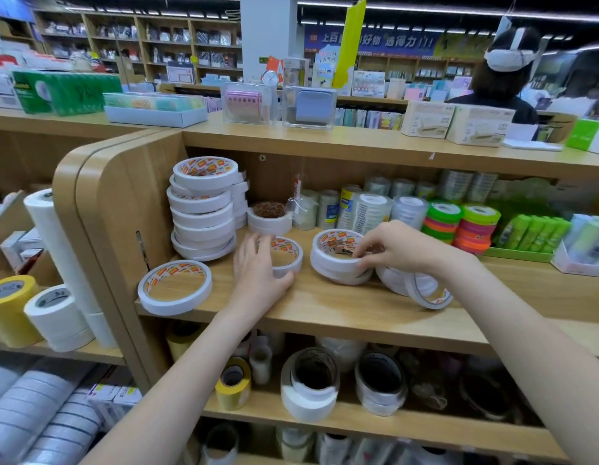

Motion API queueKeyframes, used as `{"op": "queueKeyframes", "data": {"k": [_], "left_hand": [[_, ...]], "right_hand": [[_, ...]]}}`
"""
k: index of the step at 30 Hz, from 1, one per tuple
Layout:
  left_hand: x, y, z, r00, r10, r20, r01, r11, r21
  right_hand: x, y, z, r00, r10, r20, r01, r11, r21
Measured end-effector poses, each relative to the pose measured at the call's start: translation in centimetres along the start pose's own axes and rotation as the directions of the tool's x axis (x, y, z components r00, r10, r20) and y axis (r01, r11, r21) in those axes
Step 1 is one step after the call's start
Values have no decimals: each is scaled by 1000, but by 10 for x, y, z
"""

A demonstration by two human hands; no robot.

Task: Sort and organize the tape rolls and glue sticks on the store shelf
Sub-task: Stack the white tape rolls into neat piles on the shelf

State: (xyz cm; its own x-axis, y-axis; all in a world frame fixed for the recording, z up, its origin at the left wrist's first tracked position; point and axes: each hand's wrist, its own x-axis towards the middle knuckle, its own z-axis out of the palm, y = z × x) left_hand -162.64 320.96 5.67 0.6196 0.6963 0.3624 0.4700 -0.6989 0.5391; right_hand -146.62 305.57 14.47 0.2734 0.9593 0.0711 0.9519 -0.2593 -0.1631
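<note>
Tape rolls filled the shelf (341, 313): the tall white stack (202, 209) at ten o'clock looked finished, and the clear rolls (368, 209), neon rolls (459, 226) and green glue sticks (533, 231) out toward two o'clock stood tidy. Still loose, I'd judge: the leaning pile (422, 286) at four o'clock, the lone roll (174, 286) at eight o'clock. Right hand (392, 248) pinched the rim of the short stack (338, 260) at centre, fingers curled. Left hand (258, 266) curled around a small roll (286, 256) just left of it. Roughly halfway, by my reckoning.
</note>
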Motion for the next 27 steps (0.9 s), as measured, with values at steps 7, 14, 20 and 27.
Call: {"op": "queueKeyframes", "data": {"k": [7, 14, 20, 27], "left_hand": [[-10, -10, -5, 995, 95, -7, -95, 991, -95], [-27, -12, -22, 984, 97, -149, -132, 959, -250], [-24, 10, -15, 981, 102, -165, -123, 985, -122], [-34, -16, -21, 988, 152, -28, -151, 988, 40]], "right_hand": [[-5, -8, 0, 979, 54, -198, -38, 996, 84], [10, -33, 9, 949, 46, -313, -9, 993, 117], [21, -47, 24, 935, 36, -354, 16, 990, 144], [42, -71, 40, 927, 3, -375, 102, 960, 261]]}}
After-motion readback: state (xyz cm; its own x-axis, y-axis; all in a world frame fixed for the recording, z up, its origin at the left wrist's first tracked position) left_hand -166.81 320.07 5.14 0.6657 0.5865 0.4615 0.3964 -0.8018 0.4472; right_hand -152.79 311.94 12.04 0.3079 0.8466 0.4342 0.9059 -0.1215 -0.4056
